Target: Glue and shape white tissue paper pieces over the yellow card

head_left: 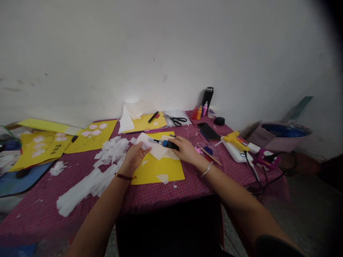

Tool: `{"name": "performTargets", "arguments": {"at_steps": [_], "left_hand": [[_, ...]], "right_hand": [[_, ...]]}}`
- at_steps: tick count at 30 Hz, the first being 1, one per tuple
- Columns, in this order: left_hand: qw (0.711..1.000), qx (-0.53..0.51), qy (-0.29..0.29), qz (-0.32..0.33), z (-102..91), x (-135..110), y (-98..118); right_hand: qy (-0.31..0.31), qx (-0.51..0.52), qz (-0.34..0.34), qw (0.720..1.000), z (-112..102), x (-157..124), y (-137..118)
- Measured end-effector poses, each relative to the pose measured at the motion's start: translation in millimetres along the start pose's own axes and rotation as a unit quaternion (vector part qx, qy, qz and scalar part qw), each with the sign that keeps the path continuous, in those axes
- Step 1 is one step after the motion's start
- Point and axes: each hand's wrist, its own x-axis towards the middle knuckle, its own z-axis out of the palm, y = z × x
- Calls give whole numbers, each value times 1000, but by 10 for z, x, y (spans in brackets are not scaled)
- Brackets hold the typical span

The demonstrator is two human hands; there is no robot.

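My left hand (134,157) pinches a sheet of white tissue paper (154,147) and holds it down on a yellow card sheet (158,167) on the red checked tablecloth (187,184). My right hand (184,149) is closed round a black and blue tool (167,144), maybe a craft knife, whose tip lies on the white paper. A heap of torn white paper pieces (112,149) lies just left of my left hand, and a long white strip (83,191) runs toward the near left edge.
Yellow cards with pink flowers (92,135) lie at the left. Scissors (177,120), a black marker (153,116), paint bottles (198,112), a black flask (207,97), a phone (208,131) and a yellow glue gun (233,140) stand at the back right. A cable (254,175) hangs over the right edge.
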Motion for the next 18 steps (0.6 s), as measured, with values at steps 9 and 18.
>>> {"name": "performTargets", "arguments": {"at_steps": [9, 18], "left_hand": [[1000, -7, 3, 15, -31, 16, 8], [1000, 22, 10, -11, -14, 5, -24]], "right_hand": [[-4, -4, -4, 1000, 7, -3, -6], [4, 13, 6, 1000, -12, 3, -43]]}}
